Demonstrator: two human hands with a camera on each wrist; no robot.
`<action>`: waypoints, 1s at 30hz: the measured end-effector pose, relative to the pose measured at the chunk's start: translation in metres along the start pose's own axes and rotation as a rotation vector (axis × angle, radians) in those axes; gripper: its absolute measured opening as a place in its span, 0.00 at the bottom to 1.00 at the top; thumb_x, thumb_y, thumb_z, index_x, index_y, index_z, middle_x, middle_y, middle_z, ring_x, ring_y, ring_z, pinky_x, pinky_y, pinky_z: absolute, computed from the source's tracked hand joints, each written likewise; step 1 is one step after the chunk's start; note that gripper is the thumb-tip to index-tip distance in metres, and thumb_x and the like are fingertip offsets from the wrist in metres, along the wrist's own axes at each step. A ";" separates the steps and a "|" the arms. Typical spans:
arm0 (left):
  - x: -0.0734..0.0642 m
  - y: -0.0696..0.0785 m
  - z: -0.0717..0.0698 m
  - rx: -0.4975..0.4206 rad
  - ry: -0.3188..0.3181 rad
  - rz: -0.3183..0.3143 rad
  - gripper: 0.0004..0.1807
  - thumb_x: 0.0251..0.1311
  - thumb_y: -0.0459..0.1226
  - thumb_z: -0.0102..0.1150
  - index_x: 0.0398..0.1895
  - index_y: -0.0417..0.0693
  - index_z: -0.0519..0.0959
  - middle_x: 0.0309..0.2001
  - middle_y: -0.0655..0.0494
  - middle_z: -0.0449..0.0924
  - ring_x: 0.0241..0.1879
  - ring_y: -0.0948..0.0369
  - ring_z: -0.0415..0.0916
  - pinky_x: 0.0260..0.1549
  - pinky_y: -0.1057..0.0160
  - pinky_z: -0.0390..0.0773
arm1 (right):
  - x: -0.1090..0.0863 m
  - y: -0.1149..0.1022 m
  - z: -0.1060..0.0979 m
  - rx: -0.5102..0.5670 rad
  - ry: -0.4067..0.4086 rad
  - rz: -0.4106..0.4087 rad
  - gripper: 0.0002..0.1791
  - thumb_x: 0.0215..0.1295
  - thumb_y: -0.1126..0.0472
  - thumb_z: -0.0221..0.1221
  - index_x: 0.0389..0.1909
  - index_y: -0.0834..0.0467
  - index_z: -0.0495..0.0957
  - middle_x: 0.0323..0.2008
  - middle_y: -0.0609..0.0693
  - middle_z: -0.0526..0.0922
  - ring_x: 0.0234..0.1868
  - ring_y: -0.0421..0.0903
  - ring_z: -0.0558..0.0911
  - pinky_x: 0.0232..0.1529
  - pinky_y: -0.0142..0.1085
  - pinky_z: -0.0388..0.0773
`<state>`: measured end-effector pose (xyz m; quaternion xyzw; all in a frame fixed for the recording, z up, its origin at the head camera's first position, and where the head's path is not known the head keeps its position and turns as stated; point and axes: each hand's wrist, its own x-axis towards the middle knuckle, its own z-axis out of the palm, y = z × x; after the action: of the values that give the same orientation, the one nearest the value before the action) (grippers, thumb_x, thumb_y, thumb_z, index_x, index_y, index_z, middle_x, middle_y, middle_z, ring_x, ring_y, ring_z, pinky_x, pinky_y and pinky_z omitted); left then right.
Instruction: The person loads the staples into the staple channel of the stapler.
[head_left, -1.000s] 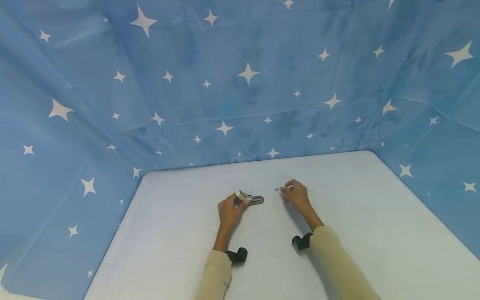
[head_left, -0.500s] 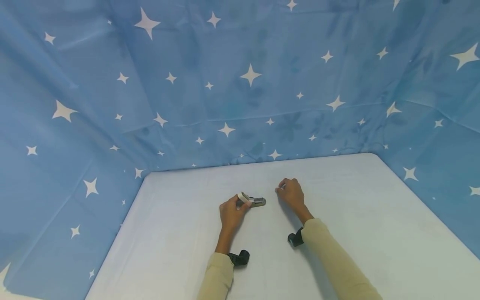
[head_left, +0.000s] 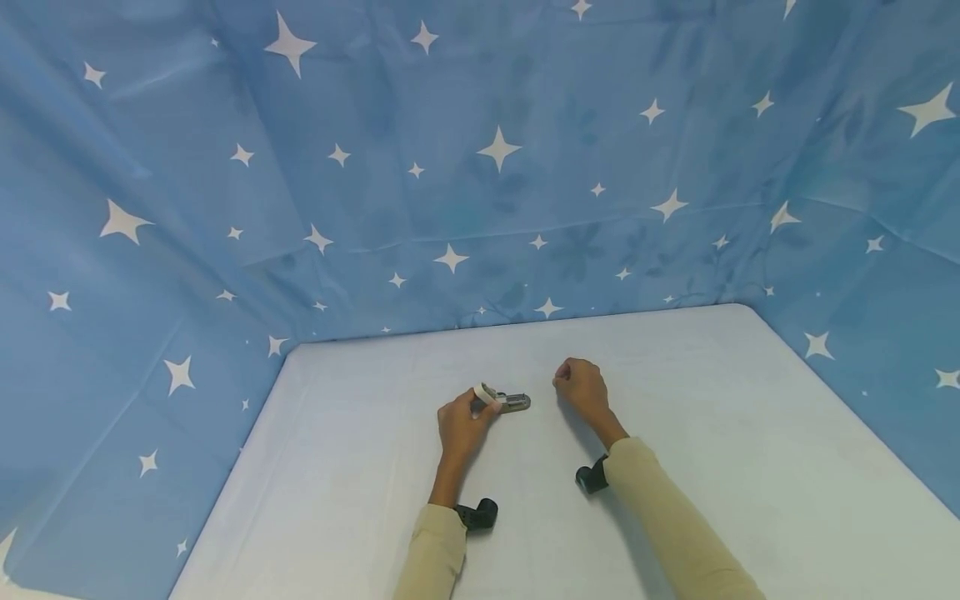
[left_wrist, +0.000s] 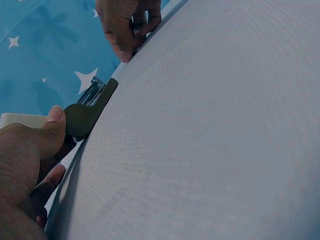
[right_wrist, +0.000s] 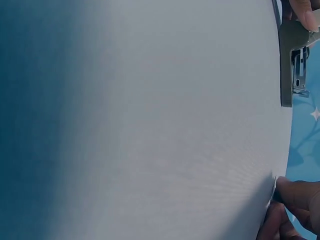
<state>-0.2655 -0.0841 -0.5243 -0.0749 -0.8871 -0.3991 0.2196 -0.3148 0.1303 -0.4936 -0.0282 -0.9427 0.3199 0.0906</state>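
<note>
My left hand point(head_left: 462, 423) holds a stapler point(head_left: 514, 403) with a grey-green base and a whitish top. The top is swung up and back, so the metal staple channel point(left_wrist: 93, 92) lies exposed. In the left wrist view, the thumb presses on the stapler's rounded hinge end. To the right of the stapler, my right hand point(head_left: 584, 390) is low at the table with thumb and fingers pinched together. A small dark sliver point(right_wrist: 276, 195), apparently a short strip of staples, shows between its fingertips in the right wrist view; most of it is hidden.
Both hands work over a white table point(head_left: 360, 467) with a rounded far corner. A blue curtain point(head_left: 420, 200) with white stars stands behind the table and along its sides. Each wrist carries a black camera point(head_left: 480, 514).
My right hand has shifted slightly left, and its fingers have closed over the small metallic strip that showed by its fingertips. My left hand still holds the opened stapler in nearly the same place.
</note>
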 end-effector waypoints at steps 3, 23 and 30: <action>-0.001 -0.001 0.002 0.014 0.026 0.025 0.13 0.49 0.47 0.63 0.36 0.54 0.80 0.39 0.58 0.82 0.43 0.59 0.77 0.47 0.52 0.64 | 0.000 0.002 0.000 0.050 0.014 0.004 0.02 0.52 0.65 0.60 0.25 0.59 0.76 0.22 0.50 0.77 0.24 0.45 0.74 0.24 0.35 0.70; 0.002 -0.004 0.001 0.000 -0.035 -0.055 0.15 0.49 0.51 0.62 0.36 0.53 0.80 0.41 0.57 0.82 0.45 0.60 0.76 0.52 0.53 0.62 | 0.000 0.016 -0.011 0.651 -0.200 0.261 0.12 0.55 0.63 0.62 0.39 0.63 0.80 0.41 0.57 0.81 0.37 0.42 0.82 0.37 0.30 0.78; 0.000 -0.003 0.001 0.002 -0.007 -0.018 0.15 0.50 0.51 0.62 0.35 0.53 0.80 0.40 0.57 0.82 0.44 0.59 0.77 0.50 0.52 0.63 | 0.000 0.018 -0.014 0.695 -0.250 0.270 0.12 0.57 0.64 0.60 0.41 0.65 0.78 0.38 0.55 0.81 0.33 0.40 0.82 0.35 0.30 0.78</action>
<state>-0.2672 -0.0851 -0.5268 -0.0682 -0.8888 -0.4000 0.2128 -0.3121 0.1529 -0.4932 -0.0805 -0.7697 0.6301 -0.0635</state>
